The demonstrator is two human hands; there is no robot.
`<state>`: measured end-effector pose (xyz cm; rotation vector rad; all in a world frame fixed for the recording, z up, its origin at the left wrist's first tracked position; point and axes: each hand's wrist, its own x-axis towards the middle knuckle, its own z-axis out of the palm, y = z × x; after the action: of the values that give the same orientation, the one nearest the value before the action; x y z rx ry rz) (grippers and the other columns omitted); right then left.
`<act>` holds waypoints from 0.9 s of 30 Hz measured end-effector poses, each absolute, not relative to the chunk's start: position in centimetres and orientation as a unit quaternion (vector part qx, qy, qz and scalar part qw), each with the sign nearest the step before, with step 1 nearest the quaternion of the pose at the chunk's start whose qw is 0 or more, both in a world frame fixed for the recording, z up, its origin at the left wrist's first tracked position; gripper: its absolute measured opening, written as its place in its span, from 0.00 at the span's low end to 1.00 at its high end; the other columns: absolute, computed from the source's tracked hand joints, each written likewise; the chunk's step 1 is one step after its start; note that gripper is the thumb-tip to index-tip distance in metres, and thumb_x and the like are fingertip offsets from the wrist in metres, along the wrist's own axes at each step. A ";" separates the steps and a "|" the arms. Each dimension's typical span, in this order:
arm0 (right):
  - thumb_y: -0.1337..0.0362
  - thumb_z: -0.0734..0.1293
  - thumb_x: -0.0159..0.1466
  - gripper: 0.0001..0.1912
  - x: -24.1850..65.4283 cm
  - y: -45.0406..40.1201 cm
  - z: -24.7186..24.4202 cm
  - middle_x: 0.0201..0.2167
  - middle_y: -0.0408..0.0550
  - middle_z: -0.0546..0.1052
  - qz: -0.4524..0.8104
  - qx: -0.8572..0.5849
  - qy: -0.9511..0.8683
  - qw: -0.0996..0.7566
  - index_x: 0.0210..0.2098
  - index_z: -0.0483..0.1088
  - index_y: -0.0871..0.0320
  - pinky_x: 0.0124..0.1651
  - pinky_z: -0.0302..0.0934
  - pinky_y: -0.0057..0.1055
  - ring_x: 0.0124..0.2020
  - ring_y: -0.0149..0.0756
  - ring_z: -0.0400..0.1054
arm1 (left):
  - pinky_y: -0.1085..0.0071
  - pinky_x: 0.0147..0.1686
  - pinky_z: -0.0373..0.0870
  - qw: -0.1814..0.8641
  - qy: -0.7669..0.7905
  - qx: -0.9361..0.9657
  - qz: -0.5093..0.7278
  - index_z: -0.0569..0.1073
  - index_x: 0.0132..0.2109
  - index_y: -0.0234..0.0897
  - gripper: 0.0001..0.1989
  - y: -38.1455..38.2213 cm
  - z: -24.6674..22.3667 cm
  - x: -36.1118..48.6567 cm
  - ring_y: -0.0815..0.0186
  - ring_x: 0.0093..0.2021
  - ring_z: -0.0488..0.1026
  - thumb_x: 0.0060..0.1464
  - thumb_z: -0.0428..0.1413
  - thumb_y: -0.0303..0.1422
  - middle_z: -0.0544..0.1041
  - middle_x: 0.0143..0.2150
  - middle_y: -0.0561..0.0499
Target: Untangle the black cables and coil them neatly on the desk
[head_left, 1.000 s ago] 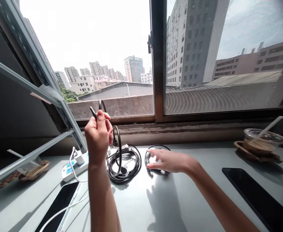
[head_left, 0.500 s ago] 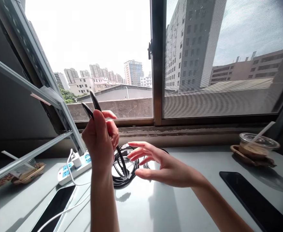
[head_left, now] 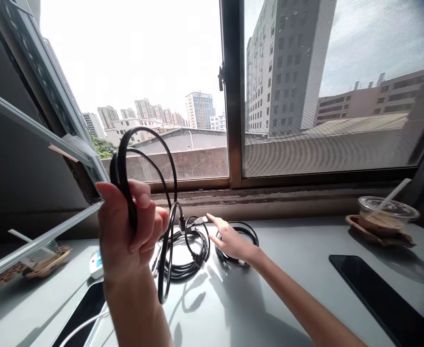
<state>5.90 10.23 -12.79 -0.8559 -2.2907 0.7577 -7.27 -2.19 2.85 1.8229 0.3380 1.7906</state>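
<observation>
Black cable (head_left: 125, 164) gripped in left hand (head_left: 127, 231) fingers, right hand (head_left: 231, 241) open over grey desk (head_left: 269, 299) by window (head_left: 229, 96).

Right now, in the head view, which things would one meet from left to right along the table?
Snack tray → left hand holding black cable → right hand → lidded cup.

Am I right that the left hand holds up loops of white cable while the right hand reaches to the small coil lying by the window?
Not quite: in the head view the cable looped up in the left hand is black, not white. The rest holds: the right hand reaches to the small coil lying on the table by the window.
</observation>
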 end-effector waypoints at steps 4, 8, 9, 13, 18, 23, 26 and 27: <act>0.69 0.60 0.62 0.34 5.8 10.6 -13.0 0.64 0.56 0.57 0.302 -0.286 -0.853 0.314 0.66 0.48 0.60 0.65 0.49 0.39 0.64 0.39 0.51 | 0.75 0.08 0.37 0.290 0.145 0.668 0.670 0.74 0.30 0.41 0.19 -2.2 2.7 -7.3 0.76 0.06 0.36 0.59 0.47 0.47 0.42 0.09 0.63; 0.72 0.59 0.62 0.23 6.0 10.1 -11.9 0.58 0.52 0.64 0.299 -0.265 -0.850 0.344 0.56 0.63 0.56 0.62 0.52 0.39 0.60 0.37 0.57 | 0.74 0.08 0.37 0.294 0.146 0.697 0.637 0.73 0.31 0.41 0.19 -1.8 2.5 -7.3 0.76 0.05 0.37 0.60 0.45 0.47 0.45 0.09 0.63; 0.70 0.59 0.64 0.20 5.9 9.8 -11.6 0.55 0.52 0.66 0.289 -0.268 -0.848 0.355 0.54 0.65 0.56 0.61 0.53 0.39 0.58 0.37 0.59 | 0.74 0.07 0.37 0.296 0.146 0.703 0.630 0.73 0.32 0.42 0.20 -1.8 2.5 -7.3 0.76 0.05 0.37 0.60 0.45 0.47 0.45 0.09 0.63; 0.63 0.63 0.64 0.14 5.0 8.1 -11.0 0.45 0.52 0.71 0.168 -0.334 -0.837 0.399 0.48 0.69 0.58 0.51 0.59 0.39 0.48 0.40 0.64 | 0.74 0.08 0.38 0.292 0.179 0.688 0.640 0.73 0.30 0.41 0.19 -1.9 2.6 -6.8 0.75 0.05 0.40 0.60 0.46 0.46 0.47 0.09 0.63; 0.53 0.66 0.61 0.13 3.9 6.4 -11.1 0.34 0.46 0.74 0.144 -0.348 -0.853 0.361 0.35 0.73 0.58 0.44 0.57 0.35 0.34 0.34 0.67 | 0.76 0.08 0.39 0.299 0.182 0.669 0.656 0.70 0.30 0.41 0.18 -2.4 2.5 -5.5 0.76 0.06 0.41 0.61 0.45 0.45 0.49 0.10 0.63; 0.62 0.67 0.58 0.05 3.5 5.9 -11.8 0.30 0.44 0.76 0.214 -0.324 -0.870 0.304 0.29 0.73 0.58 0.31 0.53 0.27 0.30 0.33 0.68 | 0.80 0.08 0.42 0.286 0.219 0.660 0.660 0.67 0.31 0.41 0.16 -1.9 2.2 -4.4 0.77 0.08 0.42 0.61 0.44 0.45 0.52 0.11 0.63; 0.64 0.61 0.63 0.08 3.3 6.2 -11.9 0.30 0.46 0.76 0.217 -0.340 -0.857 0.322 0.37 0.71 0.59 0.32 0.54 0.28 0.30 0.34 0.69 | 0.82 0.08 0.41 0.222 0.317 0.599 0.700 0.65 0.31 0.39 0.17 -1.2 2.2 -4.0 0.79 0.09 0.42 0.58 0.49 0.48 0.54 0.10 0.63; 0.63 0.59 0.65 0.10 3.4 6.3 -11.9 0.30 0.47 0.77 0.223 -0.347 -0.849 0.331 0.40 0.70 0.59 0.32 0.54 0.29 0.29 0.34 0.69 | 0.83 0.07 0.41 0.205 0.342 0.585 0.706 0.64 0.31 0.39 0.18 -0.9 2.2 -4.0 0.79 0.09 0.43 0.56 0.51 0.49 0.55 0.10 0.63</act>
<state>3.36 6.30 -11.87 -0.9060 -2.2187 0.5833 -4.00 -0.90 2.16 1.6316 0.9539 1.9671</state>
